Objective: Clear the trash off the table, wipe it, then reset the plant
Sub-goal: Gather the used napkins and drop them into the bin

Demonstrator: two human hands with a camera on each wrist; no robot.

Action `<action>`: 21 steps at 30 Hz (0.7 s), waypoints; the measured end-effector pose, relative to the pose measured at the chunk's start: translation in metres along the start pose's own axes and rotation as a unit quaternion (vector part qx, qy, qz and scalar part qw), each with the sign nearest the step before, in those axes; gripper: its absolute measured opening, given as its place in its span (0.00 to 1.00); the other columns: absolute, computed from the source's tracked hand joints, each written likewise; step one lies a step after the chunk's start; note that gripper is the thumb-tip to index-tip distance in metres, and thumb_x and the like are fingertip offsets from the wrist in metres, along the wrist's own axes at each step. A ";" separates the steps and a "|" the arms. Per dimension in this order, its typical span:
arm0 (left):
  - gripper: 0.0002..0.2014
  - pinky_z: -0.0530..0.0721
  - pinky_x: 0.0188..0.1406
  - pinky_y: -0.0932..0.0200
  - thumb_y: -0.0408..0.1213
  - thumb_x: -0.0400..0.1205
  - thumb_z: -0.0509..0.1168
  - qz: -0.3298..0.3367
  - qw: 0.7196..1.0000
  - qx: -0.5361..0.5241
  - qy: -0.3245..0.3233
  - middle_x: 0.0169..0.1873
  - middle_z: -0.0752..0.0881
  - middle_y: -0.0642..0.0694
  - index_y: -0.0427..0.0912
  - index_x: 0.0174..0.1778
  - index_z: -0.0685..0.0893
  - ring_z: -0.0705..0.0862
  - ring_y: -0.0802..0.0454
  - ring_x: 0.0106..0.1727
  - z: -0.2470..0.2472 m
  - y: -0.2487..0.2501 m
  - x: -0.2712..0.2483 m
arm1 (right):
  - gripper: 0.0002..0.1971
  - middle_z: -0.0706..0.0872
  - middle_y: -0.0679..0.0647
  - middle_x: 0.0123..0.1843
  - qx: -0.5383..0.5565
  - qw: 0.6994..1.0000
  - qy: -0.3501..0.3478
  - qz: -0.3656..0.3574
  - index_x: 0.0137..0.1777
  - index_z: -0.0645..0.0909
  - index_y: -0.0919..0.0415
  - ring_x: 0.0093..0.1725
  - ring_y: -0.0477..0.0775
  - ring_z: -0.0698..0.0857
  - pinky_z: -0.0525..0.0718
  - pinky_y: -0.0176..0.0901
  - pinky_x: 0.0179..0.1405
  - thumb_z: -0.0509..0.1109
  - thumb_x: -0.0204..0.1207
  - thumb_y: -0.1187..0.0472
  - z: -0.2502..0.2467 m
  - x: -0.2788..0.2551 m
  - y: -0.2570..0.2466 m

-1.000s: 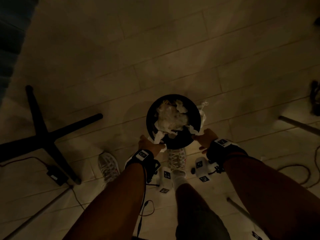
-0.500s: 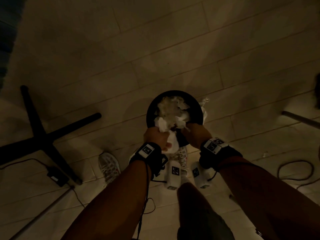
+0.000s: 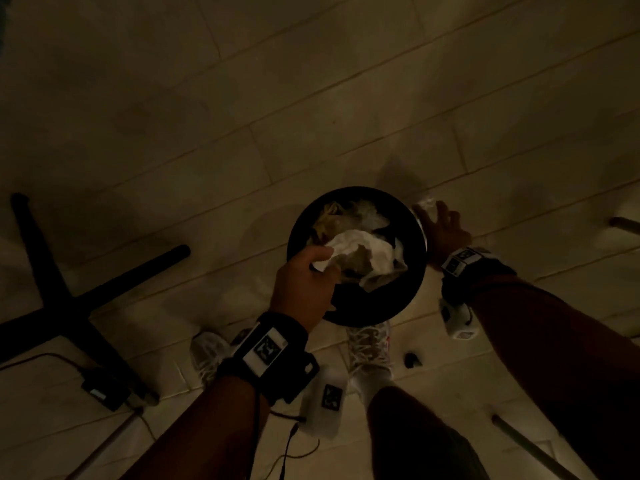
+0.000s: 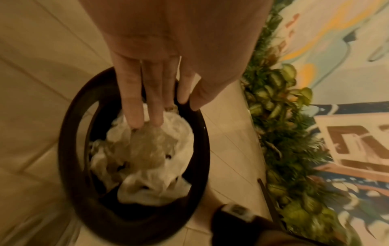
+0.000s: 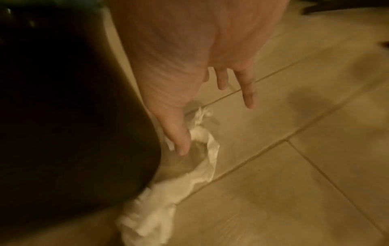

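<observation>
The left grip (image 3: 304, 282) is spread flat, straight fingers (image 4: 134, 106) pressing the crumpled paper trash (image 4: 147, 153) down into the round black bin (image 4: 71, 133), holding nothing. The right grip (image 3: 441, 230) hangs released outside the bin's far side, fingers loose, its thumb (image 5: 179, 138) just touching a stray white tissue (image 5: 202, 149) that trails down the bin's outer wall to the tiled floor (image 3: 173, 116).

In my judgement this is the first step, clearing the trash: most of it sits in the bin, with wiping and the plant not yet begun. Neither bench nor plant to reset shows in the head view.

The next move likely calls for the right grip to pinch the stray tissue and lift it over the rim while the left packs the pile. The tissue looks thin, so a firm pinch near its bunched middle should stop it tearing or slipping.
</observation>
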State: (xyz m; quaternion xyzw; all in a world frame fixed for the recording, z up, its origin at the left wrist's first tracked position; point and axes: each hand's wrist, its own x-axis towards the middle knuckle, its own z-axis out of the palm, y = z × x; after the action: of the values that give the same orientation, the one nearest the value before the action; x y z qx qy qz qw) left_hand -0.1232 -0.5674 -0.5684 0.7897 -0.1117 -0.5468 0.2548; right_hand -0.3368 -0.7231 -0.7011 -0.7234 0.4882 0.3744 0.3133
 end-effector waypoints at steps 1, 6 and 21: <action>0.09 0.89 0.47 0.38 0.36 0.80 0.68 0.016 1.000 0.006 -0.002 0.54 0.87 0.42 0.46 0.55 0.86 0.87 0.43 0.53 -0.004 -0.001 0.004 | 0.46 0.39 0.59 0.86 -0.001 1.000 -0.009 -0.003 0.83 0.40 0.41 0.82 0.71 0.48 0.72 0.71 0.68 0.70 0.75 0.46 0.002 0.008 -0.004; 0.06 0.88 0.52 0.42 0.40 0.82 0.66 0.052 0.996 0.054 -0.038 0.49 0.89 0.53 0.52 0.47 0.88 0.88 0.51 0.51 -0.009 0.005 0.018 | 0.34 0.48 0.66 0.85 0.108 0.994 -0.009 0.035 0.84 0.48 0.59 0.80 0.72 0.58 0.65 0.65 0.74 0.54 0.83 0.47 0.003 0.029 -0.028; 0.07 0.91 0.40 0.49 0.33 0.84 0.63 -0.064 0.996 -0.066 -0.019 0.48 0.87 0.42 0.42 0.45 0.86 0.89 0.46 0.48 -0.023 0.032 -0.036 | 0.09 0.83 0.62 0.42 0.374 0.832 0.402 0.079 0.53 0.79 0.69 0.41 0.55 0.79 0.74 0.41 0.40 0.69 0.77 0.65 -0.081 -0.123 -0.016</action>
State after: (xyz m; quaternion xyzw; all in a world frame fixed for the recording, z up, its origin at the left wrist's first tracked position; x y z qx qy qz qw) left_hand -0.1119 -0.5715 -0.5166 0.7662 -0.0294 -0.5831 0.2685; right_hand -0.3326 -0.7261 -0.5530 -0.5965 0.7293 -0.1374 0.3056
